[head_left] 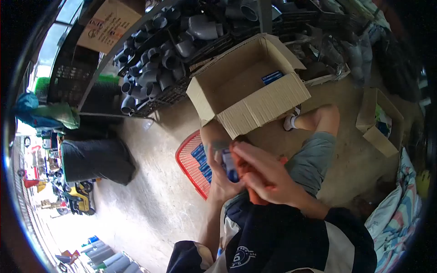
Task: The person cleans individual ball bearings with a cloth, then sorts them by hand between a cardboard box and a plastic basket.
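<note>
My left hand (219, 182) is closed around a small blue-and-white box (231, 167), held above my lap. My right hand (275, 181) grips an orange-red cloth (256, 196) and presses it close against the box. Partly behind my left hand, a red plastic basket (181, 157) on the floor holds several small blue boxes (200, 157). Beyond my hands stands an open cardboard box (259, 107) with its flaps spread. A few blue packs (272, 77) lie inside it at the right.
Crates of grey pipe fittings (154, 68) line the back. A smaller open carton (378, 120) stands at the right, near a striped sheet (398, 214). At the left are a dark covered bundle (95, 160) and a yellow toy vehicle (78, 200). My bent leg (312, 154) is at the right.
</note>
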### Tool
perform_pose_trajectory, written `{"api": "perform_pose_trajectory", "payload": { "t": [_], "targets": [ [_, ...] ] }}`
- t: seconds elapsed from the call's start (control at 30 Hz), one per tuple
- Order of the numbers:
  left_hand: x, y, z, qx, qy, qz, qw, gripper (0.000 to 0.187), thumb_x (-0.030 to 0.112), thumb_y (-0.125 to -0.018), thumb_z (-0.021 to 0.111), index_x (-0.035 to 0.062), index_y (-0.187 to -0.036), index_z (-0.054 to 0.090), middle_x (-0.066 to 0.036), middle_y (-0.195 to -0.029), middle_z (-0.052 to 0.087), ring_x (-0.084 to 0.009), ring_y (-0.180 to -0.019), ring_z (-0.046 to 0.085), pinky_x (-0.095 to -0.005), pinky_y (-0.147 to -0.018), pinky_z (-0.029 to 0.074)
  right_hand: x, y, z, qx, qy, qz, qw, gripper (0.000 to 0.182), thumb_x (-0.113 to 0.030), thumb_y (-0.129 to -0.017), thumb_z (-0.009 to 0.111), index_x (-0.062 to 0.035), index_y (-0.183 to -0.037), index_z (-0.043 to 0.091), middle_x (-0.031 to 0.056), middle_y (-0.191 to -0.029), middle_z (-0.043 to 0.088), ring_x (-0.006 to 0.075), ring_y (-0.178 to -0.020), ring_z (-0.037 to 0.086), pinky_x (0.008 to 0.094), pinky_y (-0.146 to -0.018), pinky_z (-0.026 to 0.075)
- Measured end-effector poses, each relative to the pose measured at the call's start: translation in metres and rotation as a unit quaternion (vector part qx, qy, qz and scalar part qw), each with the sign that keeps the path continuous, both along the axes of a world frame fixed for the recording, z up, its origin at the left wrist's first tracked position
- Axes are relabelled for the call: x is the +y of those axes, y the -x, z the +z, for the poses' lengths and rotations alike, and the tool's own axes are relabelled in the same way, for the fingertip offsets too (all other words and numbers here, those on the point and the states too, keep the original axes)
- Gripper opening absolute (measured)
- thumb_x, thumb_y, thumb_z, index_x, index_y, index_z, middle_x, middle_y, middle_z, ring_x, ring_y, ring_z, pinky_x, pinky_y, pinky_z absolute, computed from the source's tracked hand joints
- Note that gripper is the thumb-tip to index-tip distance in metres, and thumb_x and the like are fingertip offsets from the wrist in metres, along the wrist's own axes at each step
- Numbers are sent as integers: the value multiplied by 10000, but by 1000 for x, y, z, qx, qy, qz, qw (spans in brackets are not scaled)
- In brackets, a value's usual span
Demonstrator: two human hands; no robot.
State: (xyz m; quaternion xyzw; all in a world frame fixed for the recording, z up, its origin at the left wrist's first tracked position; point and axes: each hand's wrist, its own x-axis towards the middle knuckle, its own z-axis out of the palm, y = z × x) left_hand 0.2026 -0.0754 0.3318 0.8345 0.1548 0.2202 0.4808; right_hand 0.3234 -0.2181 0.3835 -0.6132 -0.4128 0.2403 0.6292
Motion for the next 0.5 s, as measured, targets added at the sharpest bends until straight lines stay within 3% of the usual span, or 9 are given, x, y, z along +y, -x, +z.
{"api": "perform_pose_trajectory", "payload": {
  "t": [0.07,0.1,0.2,0.23,0.27,0.33,0.4,0.43,0.5],
  "targets": [
    [-3,13,-17,-10,-40,-6,999,1168,153,-713,857,34,-1543,44,-292,-1337,497,-427,-1236,546,-480,-1020,470,17,14,-6,-161,95,29,982,482,-197,-1001,581,47,-1403,474,237,-1429,510,374,-1367,467,427,-1117,395],
    [-1,24,-20,13,-49,-2,999,1138,152,-701,868,26,-1534,103,-288,-1317,506,-428,-1228,548,-485,-1017,468,25,19,-10,-145,113,-1,983,450,-152,-960,646,-4,-1372,539,195,-1358,590,332,-1339,523,392,-1077,445],
    [1,42,6,117,-22,-27,992,973,214,-637,902,14,-1419,360,-244,-1223,541,-417,-1149,563,-494,-961,469,40,23,-27,-36,179,30,983,403,-163,-976,626,-4,-1341,562,179,-1264,649,278,-1243,605,350,-1046,465],
    [-3,51,3,125,-42,-50,990,955,234,-625,904,17,-1396,384,-230,-1210,545,-411,-1129,566,-487,-946,469,51,11,-19,45,335,94,936,366,-204,-1004,594,-2,-1308,584,140,-1211,686,230,-1134,660,314,-1008,481],
    [-8,60,-1,131,-62,-71,987,937,253,-614,906,19,-1373,408,-215,-1197,549,-405,-1109,570,-481,-931,469,53,8,-32,98,316,113,937,347,-232,-1018,571,-12,-1285,606,129,-1197,689,240,-1107,664,324,-992,489],
    [-13,74,-16,-23,-48,-102,993,948,286,-610,899,33,-1382,410,-230,-1201,538,-411,-1089,557,-482,-934,454,56,-1,-73,203,278,140,928,342,-287,-1046,524,-33,-1238,651,106,-1168,694,260,-1053,672,345,-961,507],
    [-8,86,-9,-24,164,-48,985,893,255,-667,865,48,-1402,401,-207,-1185,547,-369,-1110,559,-472,-948,447,53,-2,-88,329,264,105,901,356,-299,-1053,513,-29,-1240,650,70,-1175,686,223,-1048,666,327,-948,509],
    [1,95,-21,-56,175,51,982,842,264,-709,831,54,-1402,403,-172,-1173,550,-318,-1095,573,-437,-920,466,48,-2,-96,389,258,82,880,363,-305,-1056,508,-27,-1240,650,52,-1178,682,204,-1045,663,318,-942,510],
    [23,106,-60,-94,451,231,857,639,373,-861,708,62,-1355,448,-107,-1118,596,-220,-1008,618,-360,-839,522,25,-7,-126,507,244,18,827,383,-315,-1053,508,-24,-1272,630,62,-1223,664,190,-1073,653,305,-929,512]
  ]
}}
